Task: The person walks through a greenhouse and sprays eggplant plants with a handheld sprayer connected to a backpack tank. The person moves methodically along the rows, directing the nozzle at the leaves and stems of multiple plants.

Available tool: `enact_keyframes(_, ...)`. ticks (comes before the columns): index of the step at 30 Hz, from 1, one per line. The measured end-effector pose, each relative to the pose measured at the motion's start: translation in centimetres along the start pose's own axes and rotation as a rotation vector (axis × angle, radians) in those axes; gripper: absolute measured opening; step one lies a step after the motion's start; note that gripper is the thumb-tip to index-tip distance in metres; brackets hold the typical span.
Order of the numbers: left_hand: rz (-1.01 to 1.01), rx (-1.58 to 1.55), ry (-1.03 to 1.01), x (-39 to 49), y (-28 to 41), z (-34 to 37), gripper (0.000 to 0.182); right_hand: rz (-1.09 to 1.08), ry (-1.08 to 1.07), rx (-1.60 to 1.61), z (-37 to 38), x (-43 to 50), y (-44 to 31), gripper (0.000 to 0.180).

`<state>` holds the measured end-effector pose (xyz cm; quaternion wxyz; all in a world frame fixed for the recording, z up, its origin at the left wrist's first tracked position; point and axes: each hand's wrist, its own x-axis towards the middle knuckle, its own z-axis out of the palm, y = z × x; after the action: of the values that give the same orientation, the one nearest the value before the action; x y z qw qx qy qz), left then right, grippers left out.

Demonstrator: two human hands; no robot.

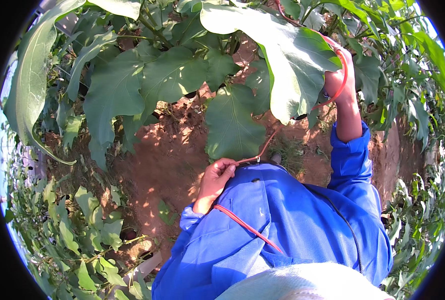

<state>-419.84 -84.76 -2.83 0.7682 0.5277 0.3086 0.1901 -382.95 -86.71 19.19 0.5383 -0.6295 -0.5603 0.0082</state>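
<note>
My left hand [215, 180] is in front of my waist, thumb and fingers pinching a red cord [269, 139]. From there the cord slants up to the right and passes behind a large sunlit leaf [278, 56]. My right hand [338, 77] is raised among the foliage at upper right, its fingers partly covered by that leaf. It grips the cord, which bends in a loop over the hand and wrist and runs on toward the top of the view. Another broad leaf [235, 122] hangs between me and the plant's stems.
Broad-leaved plants, apparently eggplants, stand ahead and on both sides; lower-left foliage [102, 232] grows close to my left arm. Bare brown soil [158, 161] lies between the rows. Another red cord length [246, 228] crosses my blue jacket [241, 198]. A thin black cord [348, 221] hangs along its right side.
</note>
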Motion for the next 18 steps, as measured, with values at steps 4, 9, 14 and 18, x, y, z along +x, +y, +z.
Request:
enact_keyframes(4,-0.019,0.017,0.012,-1.4,-0.1,-1.1,0.015,0.139,0.012,0.107,-0.4,-2.9,-2.7,0.042)
enact_keyframes(9,-0.077,-0.001,-0.013,-2.0,-0.6,-1.9,0.018,0.271,0.192,0.304,-1.0,-7.3,-5.0,0.038)
enact_keyframes(14,-0.102,0.007,-0.031,-1.9,-1.4,-1.8,0.017,0.193,0.132,0.328,-3.4,-10.8,-3.8,0.045)
enact_keyframes(18,-0.031,0.012,0.011,-2.1,-1.1,-1.2,0.015,0.147,0.265,0.411,-4.6,-12.3,-3.7,0.040)
